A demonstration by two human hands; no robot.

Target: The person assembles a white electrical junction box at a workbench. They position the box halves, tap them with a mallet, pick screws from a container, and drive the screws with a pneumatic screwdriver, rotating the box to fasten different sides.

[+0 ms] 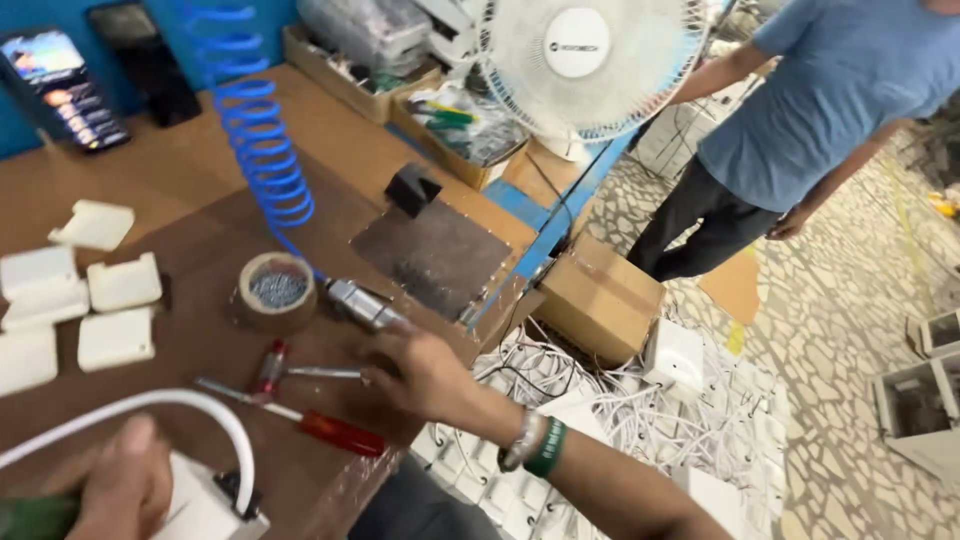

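Grasping a white plastic unit (205, 510) with its white cable (150, 405) at the desk's (200, 170) near edge, my left hand (120, 485) steadies it. My right hand (425, 375) closes on the pneumatic driver (362, 302) near the right edge; fastening seems underway, so alignment matters next. I count two screwdrivers (310, 425), six white covers (118, 338).
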